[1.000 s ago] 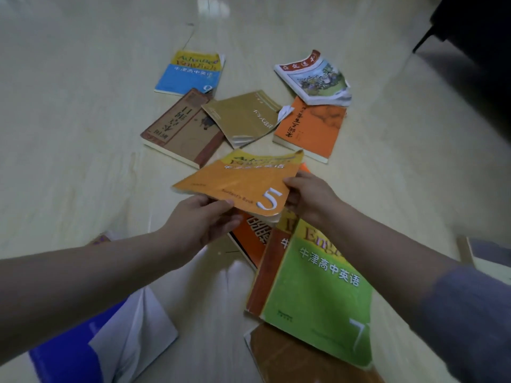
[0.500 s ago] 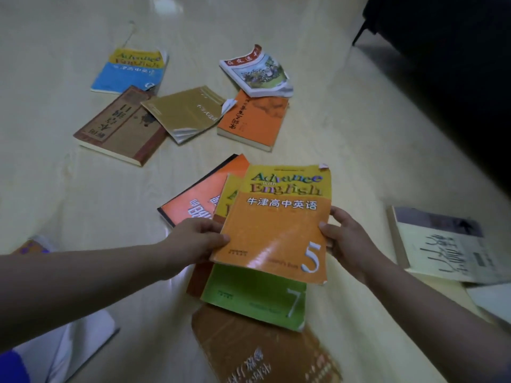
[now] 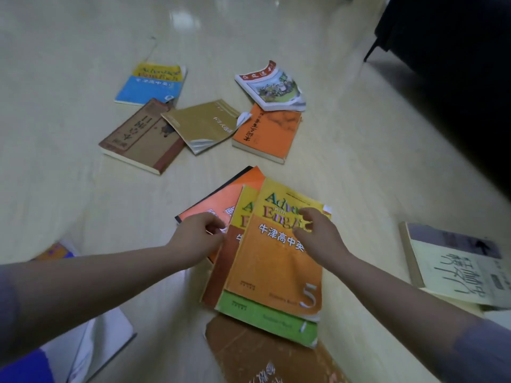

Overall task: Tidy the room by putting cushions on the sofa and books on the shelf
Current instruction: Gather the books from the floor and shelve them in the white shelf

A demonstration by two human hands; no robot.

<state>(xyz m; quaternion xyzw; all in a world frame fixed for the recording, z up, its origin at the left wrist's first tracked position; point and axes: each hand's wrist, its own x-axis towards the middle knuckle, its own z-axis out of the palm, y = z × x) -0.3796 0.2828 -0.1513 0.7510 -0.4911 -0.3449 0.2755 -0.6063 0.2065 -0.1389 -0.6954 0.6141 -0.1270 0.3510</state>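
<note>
Orange book (image 3: 276, 266) flat atop stack (image 3: 221, 275) on floor (image 3: 345, 167). Right hand (image 3: 318, 233) palm-down on its upper cover, fingers loosely bent, gripping nothing. Left hand (image 3: 197, 239) at stack's left edge, fingers curled; grip unclear.

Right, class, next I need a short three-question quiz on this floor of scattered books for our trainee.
1. True or false: the orange number 5 textbook lies on top of the green textbook.
2. Which hand lies over the number 5 textbook's cover? A left, B right, C neither.
3. Counting the olive book, how many books form the far group on the floor?
Key: 1 true; 2 B, the right hand; 3 five.
</note>
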